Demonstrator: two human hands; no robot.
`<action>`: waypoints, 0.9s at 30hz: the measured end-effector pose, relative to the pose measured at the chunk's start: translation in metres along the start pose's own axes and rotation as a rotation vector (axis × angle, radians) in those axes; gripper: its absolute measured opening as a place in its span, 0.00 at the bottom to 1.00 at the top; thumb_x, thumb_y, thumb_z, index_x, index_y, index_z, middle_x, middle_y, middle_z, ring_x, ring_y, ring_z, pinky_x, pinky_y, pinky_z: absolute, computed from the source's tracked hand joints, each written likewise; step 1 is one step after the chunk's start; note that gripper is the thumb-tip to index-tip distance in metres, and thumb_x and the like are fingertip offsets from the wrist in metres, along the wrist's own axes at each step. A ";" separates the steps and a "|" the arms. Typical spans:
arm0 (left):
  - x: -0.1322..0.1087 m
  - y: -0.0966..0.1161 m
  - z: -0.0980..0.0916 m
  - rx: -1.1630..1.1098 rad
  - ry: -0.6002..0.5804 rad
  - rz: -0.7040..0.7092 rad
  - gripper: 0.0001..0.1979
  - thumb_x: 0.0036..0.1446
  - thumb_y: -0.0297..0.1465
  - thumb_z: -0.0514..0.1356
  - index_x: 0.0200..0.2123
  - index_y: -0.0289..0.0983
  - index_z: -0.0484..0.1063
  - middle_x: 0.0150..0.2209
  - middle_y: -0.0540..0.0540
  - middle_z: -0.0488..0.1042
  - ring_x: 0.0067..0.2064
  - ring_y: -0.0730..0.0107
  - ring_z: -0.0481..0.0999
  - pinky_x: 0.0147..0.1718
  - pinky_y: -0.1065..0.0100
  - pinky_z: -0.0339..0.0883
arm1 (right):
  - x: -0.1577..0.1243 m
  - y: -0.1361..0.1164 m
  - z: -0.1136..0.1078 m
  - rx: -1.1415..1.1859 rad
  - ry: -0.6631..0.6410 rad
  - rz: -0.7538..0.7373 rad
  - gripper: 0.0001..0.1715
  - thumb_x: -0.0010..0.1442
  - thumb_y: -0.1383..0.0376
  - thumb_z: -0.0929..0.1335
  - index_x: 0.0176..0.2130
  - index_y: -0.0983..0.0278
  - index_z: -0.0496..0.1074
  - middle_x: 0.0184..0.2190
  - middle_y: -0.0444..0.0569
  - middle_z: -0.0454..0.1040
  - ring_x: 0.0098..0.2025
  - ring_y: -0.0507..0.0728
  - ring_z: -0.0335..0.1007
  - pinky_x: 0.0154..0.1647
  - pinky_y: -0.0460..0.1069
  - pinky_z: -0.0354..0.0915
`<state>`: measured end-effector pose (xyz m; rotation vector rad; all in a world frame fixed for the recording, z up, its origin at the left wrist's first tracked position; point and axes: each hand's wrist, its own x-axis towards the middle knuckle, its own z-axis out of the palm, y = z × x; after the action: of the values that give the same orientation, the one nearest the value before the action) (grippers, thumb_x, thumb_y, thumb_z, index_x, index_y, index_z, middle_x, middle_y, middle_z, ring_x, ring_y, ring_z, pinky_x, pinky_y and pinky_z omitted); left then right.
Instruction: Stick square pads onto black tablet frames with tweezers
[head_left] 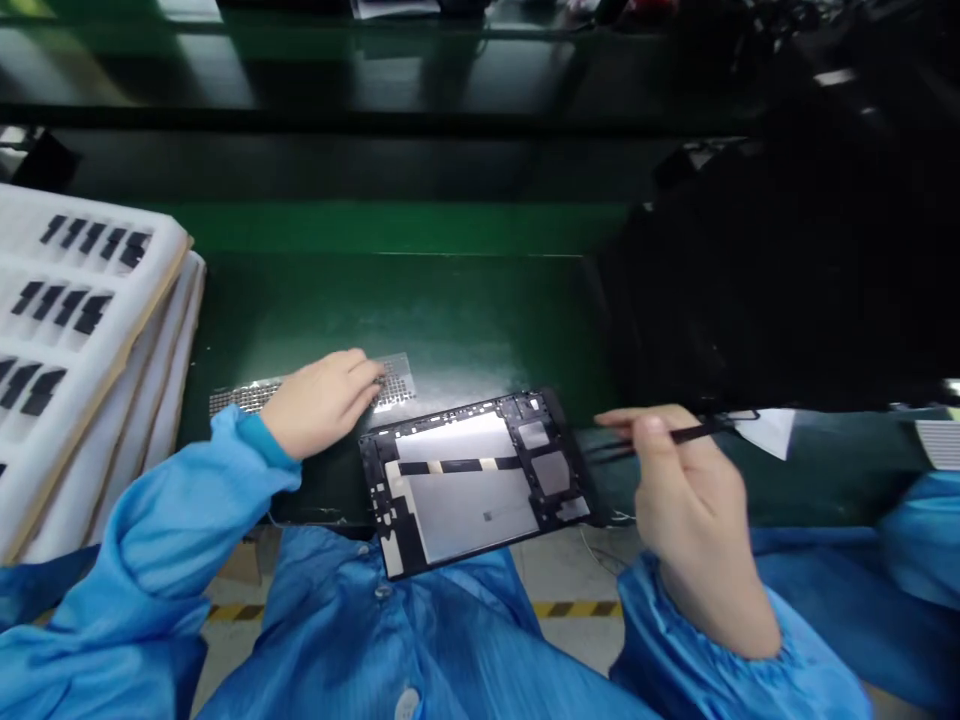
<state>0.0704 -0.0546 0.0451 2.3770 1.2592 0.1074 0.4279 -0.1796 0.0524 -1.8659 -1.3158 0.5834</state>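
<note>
My left hand [322, 402] lies over a clear sheet of small dark pieces [396, 382], its fingers bent together and pressed on the sheet near its right end. What its fingertips pinch is partly hidden. Dark tweezers [694, 432] are gripped in my right hand [690, 500], tips pointing left towards a tablet [472, 500]. This tablet lies tilted at the table's front edge, its inside exposed: a silver panel, a black frame and a dark strip across the middle. The tweezer tips are slightly blurred and sit just off its right side.
Stacked white foam trays [82, 275] with black parts in their slots stand at the left. A large black shape [780, 270] covers the right of the green table [390, 290]. Near the tweezers lies a white piece [772, 432]. Another person's blue sleeve [919, 540] shows at far right.
</note>
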 end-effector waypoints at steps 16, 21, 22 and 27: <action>0.048 -0.028 0.020 -0.050 -0.147 0.169 0.19 0.66 0.45 0.58 0.46 0.36 0.79 0.41 0.48 0.75 0.36 0.71 0.73 0.45 0.69 0.64 | 0.098 -0.047 0.123 0.366 -0.830 -0.110 0.15 0.67 0.56 0.78 0.48 0.62 0.82 0.44 0.49 0.84 0.45 0.58 0.82 0.51 0.53 0.77; 0.046 -0.020 0.014 0.038 -0.188 0.180 0.16 0.71 0.40 0.54 0.49 0.41 0.79 0.47 0.46 0.79 0.35 0.71 0.72 0.33 0.70 0.52 | 0.098 -0.044 0.121 0.341 -0.885 -0.197 0.10 0.69 0.60 0.77 0.47 0.63 0.80 0.46 0.50 0.84 0.49 0.58 0.83 0.54 0.53 0.78; 0.046 -0.019 0.013 0.077 -0.189 0.183 0.16 0.72 0.40 0.54 0.50 0.42 0.79 0.48 0.47 0.80 0.35 0.70 0.73 0.31 0.68 0.49 | 0.099 -0.043 0.121 0.331 -0.892 -0.215 0.09 0.69 0.61 0.77 0.47 0.63 0.80 0.46 0.50 0.84 0.49 0.58 0.83 0.54 0.53 0.78; 0.044 -0.019 0.014 0.182 -0.167 0.203 0.14 0.73 0.43 0.53 0.49 0.46 0.77 0.47 0.50 0.81 0.34 0.65 0.74 0.28 0.66 0.48 | 0.098 -0.041 0.120 0.312 -0.881 -0.238 0.09 0.70 0.62 0.76 0.48 0.63 0.80 0.46 0.50 0.85 0.48 0.58 0.84 0.53 0.52 0.78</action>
<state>0.0857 -0.0148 0.0184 2.6031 0.9865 -0.1476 0.3515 -0.0425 0.0186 -1.1801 -1.8149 1.4818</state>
